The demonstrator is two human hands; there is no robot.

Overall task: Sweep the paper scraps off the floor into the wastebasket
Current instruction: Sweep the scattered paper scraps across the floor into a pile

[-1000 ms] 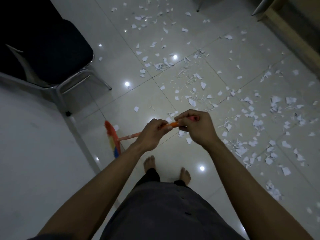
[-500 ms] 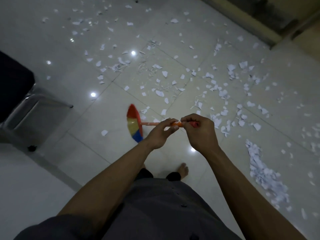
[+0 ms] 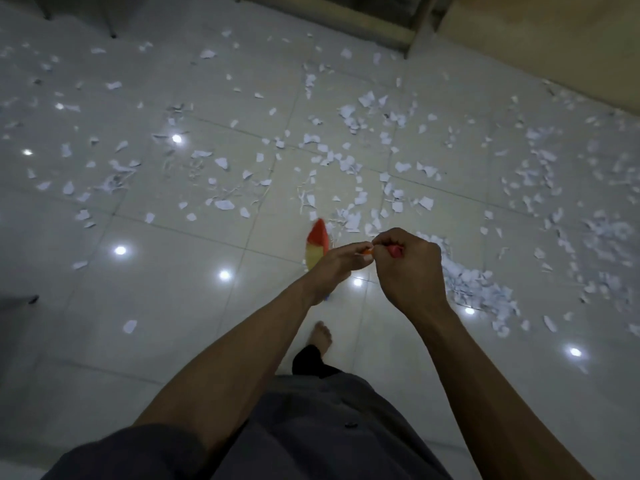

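Both hands grip the orange handle of a small broom at the centre of the view. My left hand (image 3: 337, 263) holds it lower down and my right hand (image 3: 408, 268) holds the top end. The broom head (image 3: 317, 245), red and yellow, pokes out just left of my left hand, close to the floor; the rest of it is hidden behind my wrist. White paper scraps (image 3: 346, 164) lie scattered over the pale tiled floor ahead. A thicker heap of scraps (image 3: 481, 289) sits just right of my right hand. No wastebasket is in view.
A wooden frame or step (image 3: 346, 15) runs along the top, with a tan wall or door (image 3: 554, 46) at the top right. Thin metal legs (image 3: 112, 29) stand at the top left. A dark object's corner (image 3: 17, 301) shows at the left edge. My bare foot (image 3: 320, 336) is below my hands.
The view has swung to the right, so the black chair has left the frame. The broom head has moved rightward to just beside my left hand. Both hands keep their grip on the handle.
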